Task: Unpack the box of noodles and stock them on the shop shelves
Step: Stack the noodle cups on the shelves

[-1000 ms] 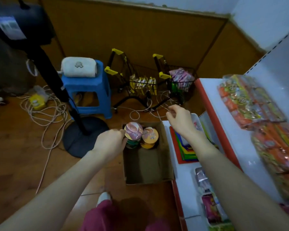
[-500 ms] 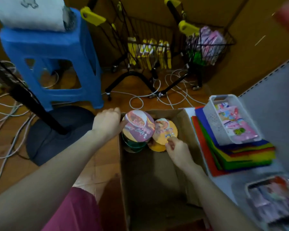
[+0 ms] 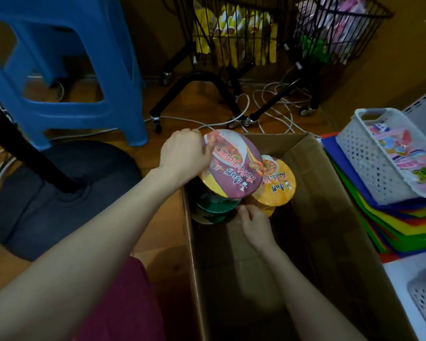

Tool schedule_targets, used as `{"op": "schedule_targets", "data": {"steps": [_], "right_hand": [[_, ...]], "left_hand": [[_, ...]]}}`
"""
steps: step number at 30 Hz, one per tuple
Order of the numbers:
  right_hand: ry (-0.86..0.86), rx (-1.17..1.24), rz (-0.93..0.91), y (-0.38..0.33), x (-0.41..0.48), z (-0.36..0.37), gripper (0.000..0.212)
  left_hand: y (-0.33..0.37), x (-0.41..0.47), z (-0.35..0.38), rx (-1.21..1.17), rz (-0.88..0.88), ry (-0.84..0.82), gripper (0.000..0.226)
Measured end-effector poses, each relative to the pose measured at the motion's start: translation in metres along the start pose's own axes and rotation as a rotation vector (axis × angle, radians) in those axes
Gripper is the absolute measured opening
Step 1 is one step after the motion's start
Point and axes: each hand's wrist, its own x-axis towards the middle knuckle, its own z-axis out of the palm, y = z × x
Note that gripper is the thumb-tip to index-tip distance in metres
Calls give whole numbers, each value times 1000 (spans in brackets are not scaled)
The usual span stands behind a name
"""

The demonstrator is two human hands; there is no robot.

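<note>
The left hand (image 3: 182,156) holds the purple noodle bowl (image 3: 234,166) by its rim, with its fingers curled over the edge. The bowl is tipped and sits just to the right of that hand, at the far end of the cardboard box (image 3: 335,217). An orange noodle bowl (image 3: 278,185) is a bit further right. A green noodle bowl (image 3: 214,205) lies under the purple one.

The right hand (image 3: 255,223) is down in the box, just below the purple bowl. Its fingers are bent and reach in between the green and orange bowls. I cannot tell if they pinch anything.

A blue stool (image 3: 84,70) stands up and to the left of the left hand. Well to the right of the right hand, a white basket (image 3: 369,163) sits on a pile of coloured sheets (image 3: 403,232). A wire cart (image 3: 231,33) stands past both hands.
</note>
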Motion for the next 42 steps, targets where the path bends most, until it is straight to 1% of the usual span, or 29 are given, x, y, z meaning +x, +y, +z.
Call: {"op": "schedule_targets", "data": {"steps": [2,4,7,10,12,15,19,23,27,33,37,42], "right_hand": [[-22,165,79,-5,0,8,33],[-18,274,131,-8,2,15,37],[10,351,182,-11,8,25,43],[25,405,227,-11,16,38,37],[59,392,247,-13,22,44,31],[106,325,245,-13,20,37,32],[84,260,297,-27,-17,-12,22],[60,144,331,-67,-65,-82,29],[35,-20,273,-129,-119,-158,32],[67,-101,232,-228,-198,-265,36],[108,-84,200,-301,-251,-333,35],[201,-134,166,-372,-312,-392,20]], "left_hand": [[6,2,-3,-23,-64,45,38],[8,5,-5,-13,-73,92,36],[7,8,-11,-40,-72,162,35],[9,11,-22,-71,-100,216,36],[13,13,-30,-83,-112,245,36],[21,13,-43,-83,-116,272,35],[44,4,-83,-139,-136,258,36],[78,-2,-151,-167,-159,245,36],[119,-8,-241,-158,-167,213,36],[186,-17,-387,-189,-138,191,36],[227,-20,-484,-227,-46,205,37],[264,-24,-582,-271,134,252,34]]}}
